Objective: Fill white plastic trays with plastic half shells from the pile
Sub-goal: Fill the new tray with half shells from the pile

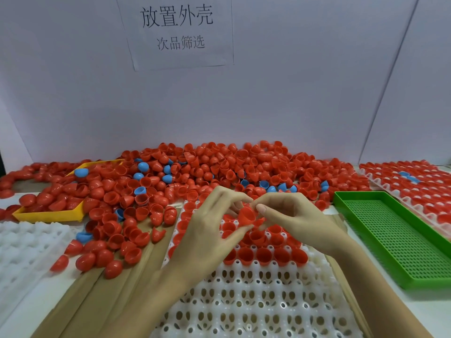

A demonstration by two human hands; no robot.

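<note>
While a big pile of red and blue half shells point(219, 172) lies along the back of the table, one red half shell point(247, 214) is held up between both hands. It is pinched by the curled fingers of the left hand point(210, 230) and by the thumb and fingers of the right hand point(290, 215), just above the white tray point(256, 301) in the middle. Only the far rows of this tray are filled with red shells. A yellow tray point(48, 215) is seen on the left, a green tray point(390, 240) on the right, and a full white tray point(415, 181) behind it.
</note>
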